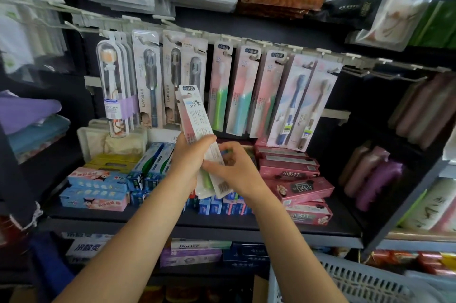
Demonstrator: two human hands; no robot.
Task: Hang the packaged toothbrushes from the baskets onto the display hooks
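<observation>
Toothbrush packs (pixel 197 130) are gripped by left hand (pixel 188 162); lower ends are pinched by right hand (pixel 237 169) fingers (pixel 209 167), apparently two packs, below hooks (pixel 254 57).

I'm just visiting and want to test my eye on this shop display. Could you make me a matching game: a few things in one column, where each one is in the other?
Things:
1. toothbrush packs in the left hand
2. pink toothpaste boxes
3. white plastic basket
4. purple folded cloth

Places:
A. far left, on a side shelf
B. stacked on the shelf, right of the hands
C. bottom right corner, below the shelf
D. held up in front of the hanging toothbrushes

Pairs: 1-D, 2-B, 3-C, 4-A
</observation>
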